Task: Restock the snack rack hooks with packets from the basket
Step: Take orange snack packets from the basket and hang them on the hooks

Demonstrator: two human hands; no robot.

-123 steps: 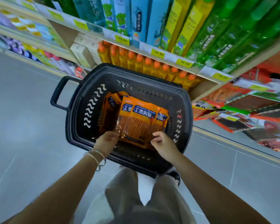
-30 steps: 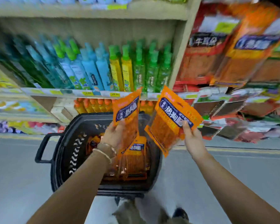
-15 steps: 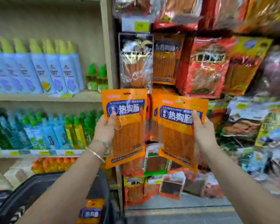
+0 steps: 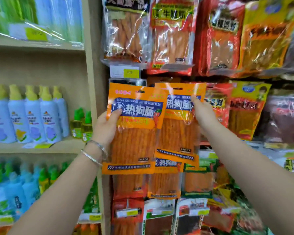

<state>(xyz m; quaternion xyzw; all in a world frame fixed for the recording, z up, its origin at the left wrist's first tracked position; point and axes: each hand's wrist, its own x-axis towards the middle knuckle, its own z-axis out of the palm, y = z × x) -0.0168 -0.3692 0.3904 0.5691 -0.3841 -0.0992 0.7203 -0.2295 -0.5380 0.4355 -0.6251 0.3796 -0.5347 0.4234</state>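
My left hand (image 4: 107, 124) grips an orange snack packet (image 4: 134, 133) with a blue label by its left edge, held upright in front of the snack rack (image 4: 126, 72). My right hand (image 4: 202, 112) pinches a second orange packet (image 4: 178, 126) of the same kind by its upper right, slightly higher and partly behind the first. Both packets have a hang slot at the top and sit just below a yellow price tag (image 4: 130, 72). More of the same orange packets (image 4: 163, 184) hang below. The basket is out of view.
The rack is crowded with red, orange and clear snack packets (image 4: 173, 36) above, right and below. A wooden upright (image 4: 90, 82) separates it from shelves of blue-white spray bottles (image 4: 29, 116) and small yellow bottles with green caps (image 4: 81, 124) on the left.
Both hands lifted packets out of the basket and raised them to the rack. Since half a second ago the packets moved closer to the hooks and the right one now overlaps behind the left.
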